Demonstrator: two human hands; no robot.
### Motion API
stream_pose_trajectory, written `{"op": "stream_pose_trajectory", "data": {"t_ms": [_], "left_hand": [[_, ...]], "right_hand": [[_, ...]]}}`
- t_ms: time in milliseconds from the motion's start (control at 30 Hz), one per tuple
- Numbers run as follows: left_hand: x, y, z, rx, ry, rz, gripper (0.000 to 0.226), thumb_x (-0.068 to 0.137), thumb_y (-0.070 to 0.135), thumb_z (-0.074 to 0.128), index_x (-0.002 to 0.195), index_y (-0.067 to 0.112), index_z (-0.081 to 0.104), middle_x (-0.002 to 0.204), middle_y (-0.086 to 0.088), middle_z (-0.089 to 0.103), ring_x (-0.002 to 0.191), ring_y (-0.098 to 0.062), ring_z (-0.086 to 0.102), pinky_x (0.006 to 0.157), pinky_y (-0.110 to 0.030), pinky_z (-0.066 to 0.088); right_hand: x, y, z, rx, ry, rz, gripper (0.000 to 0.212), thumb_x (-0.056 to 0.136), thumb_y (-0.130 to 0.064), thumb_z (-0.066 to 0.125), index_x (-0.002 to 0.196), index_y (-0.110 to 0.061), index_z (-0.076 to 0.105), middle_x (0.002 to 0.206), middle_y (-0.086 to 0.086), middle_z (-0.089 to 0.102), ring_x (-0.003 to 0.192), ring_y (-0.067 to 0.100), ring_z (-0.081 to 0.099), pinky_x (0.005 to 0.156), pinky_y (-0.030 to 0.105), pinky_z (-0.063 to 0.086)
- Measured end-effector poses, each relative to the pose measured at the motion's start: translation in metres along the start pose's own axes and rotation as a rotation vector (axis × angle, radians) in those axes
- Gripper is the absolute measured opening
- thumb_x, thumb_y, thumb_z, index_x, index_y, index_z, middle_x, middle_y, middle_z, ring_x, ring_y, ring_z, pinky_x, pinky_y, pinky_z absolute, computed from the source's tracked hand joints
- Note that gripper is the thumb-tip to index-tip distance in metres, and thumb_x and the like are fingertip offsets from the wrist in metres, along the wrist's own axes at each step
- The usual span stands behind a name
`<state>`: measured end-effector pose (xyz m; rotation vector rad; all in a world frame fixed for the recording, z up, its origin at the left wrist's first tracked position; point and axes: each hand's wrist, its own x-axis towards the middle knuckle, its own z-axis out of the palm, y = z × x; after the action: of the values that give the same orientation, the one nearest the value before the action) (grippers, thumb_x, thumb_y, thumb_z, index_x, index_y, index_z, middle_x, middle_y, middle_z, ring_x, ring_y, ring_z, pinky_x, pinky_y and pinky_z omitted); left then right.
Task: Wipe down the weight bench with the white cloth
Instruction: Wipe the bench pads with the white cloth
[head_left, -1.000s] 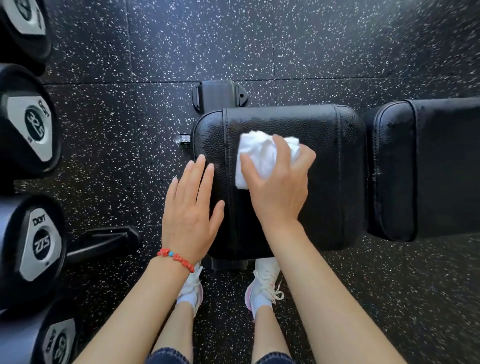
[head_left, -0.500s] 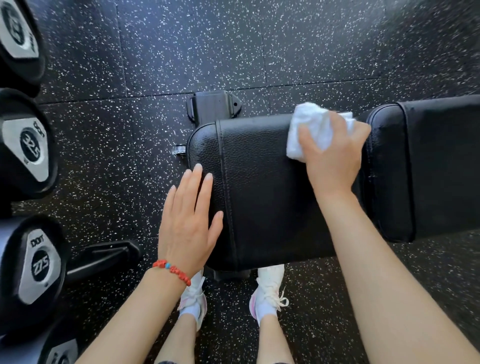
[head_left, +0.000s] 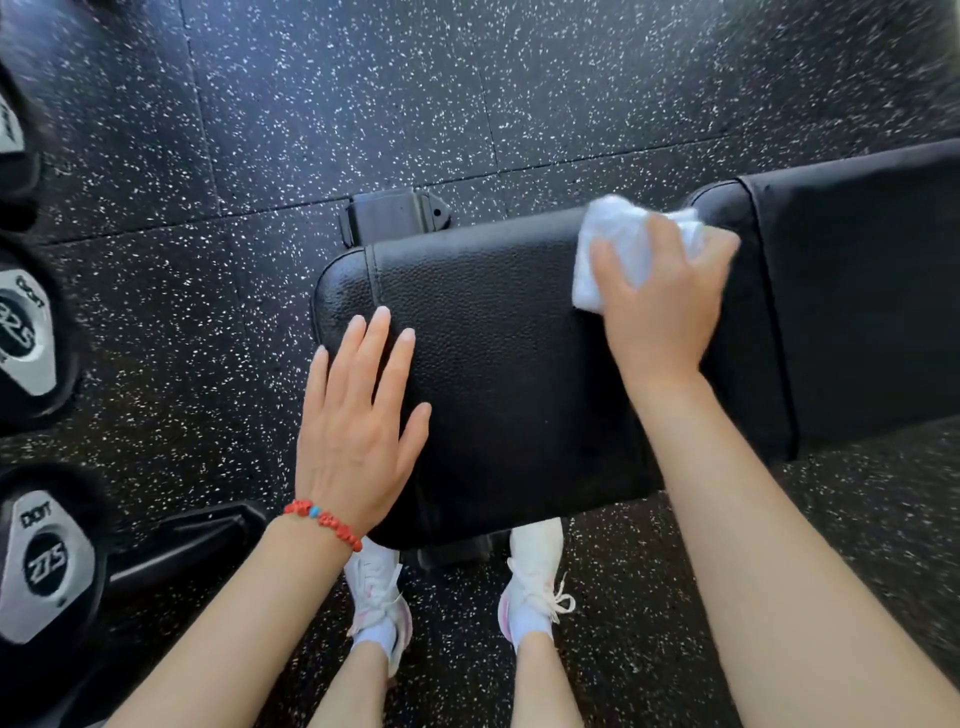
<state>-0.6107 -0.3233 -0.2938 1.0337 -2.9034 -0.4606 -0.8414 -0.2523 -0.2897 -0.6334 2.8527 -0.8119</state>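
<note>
The left hand (head_left: 358, 426) lies flat with fingers straight and together, palm down, while the right hand (head_left: 660, 306), arm stretched forward, curls its fingers in a grip.

The weight bench (head_left: 498, 374) is covered in black, pebble-grained leather-like upholstery with a dull sheen and stitched seams. The white cloth (head_left: 618, 249) is seen as soft, fluffy terry. The floor (head_left: 363, 104) is formed of matt, white-speckled black rubber.

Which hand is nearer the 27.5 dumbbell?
Left. The left hand rests on the bench pad's near-left corner, closer to the 27.5 dumbbell; the right hand is farther right.
</note>
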Motion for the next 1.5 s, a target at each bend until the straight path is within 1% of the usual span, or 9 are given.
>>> {"op": "stream_pose_trajectory", "data": {"t_ms": [233,300,400,567,733,967,1133,1233,1500], "left_hand": [[0.015,0.023,0.003,0.019,0.014,0.02,0.055,0.09,0.032,0.039,0.137,0.005,0.041,0.148,-0.018,0.033,0.137,-0.034,0.028,0.11,-0.053,0.017],[0.019,0.03,0.007,0.025,0.012,0.048,0.054,0.09,0.032,0.039,0.137,0.006,0.042,0.147,-0.017,0.034,0.136,-0.034,0.029,0.11,-0.054,0.018],[0.019,0.037,0.015,0.059,-0.001,0.066,0.054,0.09,0.031,0.039,0.137,0.006,0.043,0.147,-0.017,0.035,0.136,-0.034,0.031,0.11,-0.057,0.017],[0.018,0.035,0.023,0.096,0.018,0.063,0.054,0.09,0.032,0.039,0.139,0.008,0.04,0.148,-0.015,0.034,0.137,-0.033,0.028,0.111,-0.054,0.012],[0.017,0.035,0.021,0.093,0.017,0.067,0.054,0.09,0.032,0.04,0.138,0.008,0.041,0.148,-0.015,0.034,0.137,-0.033,0.028,0.111,-0.055,0.013],[0.017,0.034,0.016,0.022,0.013,0.101,0.053,0.09,0.03,0.039,0.136,0.004,0.043,0.146,-0.019,0.036,0.136,-0.037,0.029,0.11,-0.058,0.014],[0.012,0.018,0.005,-0.11,-0.024,0.186,0.05,0.089,0.024,0.038,0.133,0.001,0.046,0.144,-0.021,0.038,0.135,-0.039,0.03,0.109,-0.059,0.016],[0.004,-0.003,0.003,-0.044,-0.027,0.236,0.05,0.089,0.024,0.04,0.133,0.001,0.046,0.144,-0.021,0.038,0.134,-0.039,0.031,0.108,-0.059,0.02],[-0.002,-0.018,0.006,0.012,-0.032,0.295,0.052,0.091,0.028,0.039,0.136,0.003,0.043,0.146,-0.02,0.035,0.135,-0.037,0.03,0.11,-0.054,0.018]], "right_hand": [[-0.056,0.041,-0.02,0.101,0.03,0.163,0.042,0.081,-0.039,0.064,0.11,-0.009,0.058,0.104,0.008,0.033,0.088,0.016,0.036,0.074,0.024,0.033],[-0.06,0.046,-0.024,0.079,0.02,0.16,0.044,0.08,-0.04,0.064,0.112,-0.011,0.058,0.107,0.013,0.037,0.089,0.02,0.04,0.073,0.022,0.031],[-0.03,0.037,-0.017,0.036,0.009,0.117,0.044,0.079,-0.041,0.066,0.109,-0.01,0.06,0.112,0.021,0.042,0.097,0.033,0.047,0.077,0.03,0.037],[0.017,0.02,-0.001,0.034,-0.022,0.059,0.045,0.078,-0.048,0.062,0.108,-0.013,0.061,0.112,0.018,0.042,0.099,0.031,0.046,0.079,0.032,0.038],[-0.016,0.041,-0.012,0.062,-0.023,0.027,0.05,0.077,-0.049,0.057,0.104,-0.007,0.061,0.107,0.02,0.042,0.093,0.034,0.047,0.075,0.035,0.043],[-0.082,0.064,-0.028,0.044,0.059,0.16,0.051,0.077,-0.049,0.057,0.105,-0.006,0.06,0.105,0.02,0.042,0.091,0.03,0.047,0.075,0.032,0.042],[-0.11,0.041,-0.017,0.055,0.161,0.336,0.053,0.076,-0.047,0.063,0.11,-0.006,0.059,0.106,0.018,0.04,0.091,0.029,0.044,0.074,0.027,0.035],[-0.127,0.023,-0.01,0.05,0.193,0.304,0.054,0.076,-0.047,0.065,0.114,-0.009,0.058,0.105,0.02,0.042,0.09,0.032,0.046,0.075,0.034,0.042],[-0.187,-0.014,0.01,0.029,0.146,0.232,0.05,0.077,-0.052,0.056,0.11,-0.015,0.06,0.101,0.017,0.044,0.086,0.033,0.052,0.068,0.036,0.049]]}}
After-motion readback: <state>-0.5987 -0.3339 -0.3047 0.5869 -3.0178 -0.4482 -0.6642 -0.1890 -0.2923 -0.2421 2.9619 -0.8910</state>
